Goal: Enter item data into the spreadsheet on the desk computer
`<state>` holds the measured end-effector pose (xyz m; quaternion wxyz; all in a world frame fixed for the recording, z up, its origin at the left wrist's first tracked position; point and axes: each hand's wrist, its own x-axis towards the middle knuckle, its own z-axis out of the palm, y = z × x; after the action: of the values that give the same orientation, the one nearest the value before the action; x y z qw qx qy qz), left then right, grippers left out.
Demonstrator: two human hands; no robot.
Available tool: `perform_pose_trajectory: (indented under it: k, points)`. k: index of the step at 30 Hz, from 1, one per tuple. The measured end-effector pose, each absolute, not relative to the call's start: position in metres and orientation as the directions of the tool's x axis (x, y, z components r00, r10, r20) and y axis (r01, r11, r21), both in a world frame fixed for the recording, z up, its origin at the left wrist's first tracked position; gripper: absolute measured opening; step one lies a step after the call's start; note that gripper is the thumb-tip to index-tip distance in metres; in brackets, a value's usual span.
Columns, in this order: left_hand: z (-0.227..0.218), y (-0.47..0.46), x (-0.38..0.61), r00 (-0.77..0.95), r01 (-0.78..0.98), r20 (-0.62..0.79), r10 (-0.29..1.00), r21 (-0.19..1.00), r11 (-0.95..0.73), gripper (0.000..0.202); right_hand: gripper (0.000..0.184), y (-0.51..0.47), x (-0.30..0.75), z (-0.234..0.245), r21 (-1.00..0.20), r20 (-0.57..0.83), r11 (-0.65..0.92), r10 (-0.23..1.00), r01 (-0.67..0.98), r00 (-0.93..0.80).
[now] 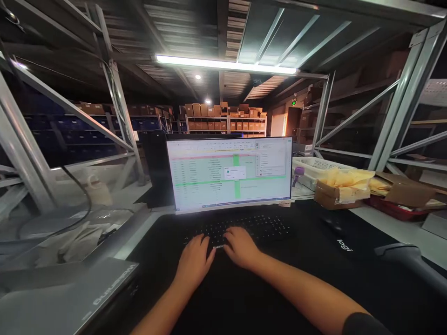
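Note:
A black keyboard (pixel 260 225) lies on a black desk mat (pixel 237 298). My left hand (pixel 195 258) rests on its left part, fingers loosely spread over the keys and holding nothing. Beside it, my right hand (pixel 240 246) lies over the middle keys, also with nothing in it and its fingers lightly bent. Behind the keyboard stands a monitor (pixel 206 186) with a lit spreadsheet and a small pop-up box. Off to the right sits a dark computer mouse (pixel 333 226), apart from both hands.
A grey handheld scanner (pixel 401 251) lies at the right. Behind it are a cardboard box (pixel 331 195) with yellow packets and a white basket (pixel 307 163). A grey box (pixel 108 279) is at the left. Metal shelf posts (pixel 120 102) frame the desk; a lamp (pixel 226 64) hangs above.

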<state>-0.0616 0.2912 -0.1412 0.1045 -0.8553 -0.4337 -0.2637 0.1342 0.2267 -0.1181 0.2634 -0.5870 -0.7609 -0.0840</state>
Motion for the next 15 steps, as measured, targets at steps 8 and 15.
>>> perform_pose_trajectory:
  k: [8,15]
  points:
    - [-0.139,0.289,-0.063,0.490,0.790,0.553,0.674,0.046,-0.612,0.044,0.026,0.227,0.138,-0.110,-0.120,0.485,0.403,0.821,0.907,-0.301]
    - [-0.129,0.283,-0.063,0.514,0.783,0.524,0.679,0.037,-0.621,0.042,0.021,0.230,0.140,-0.110,-0.132,0.481,0.420,0.819,0.898,-0.312]
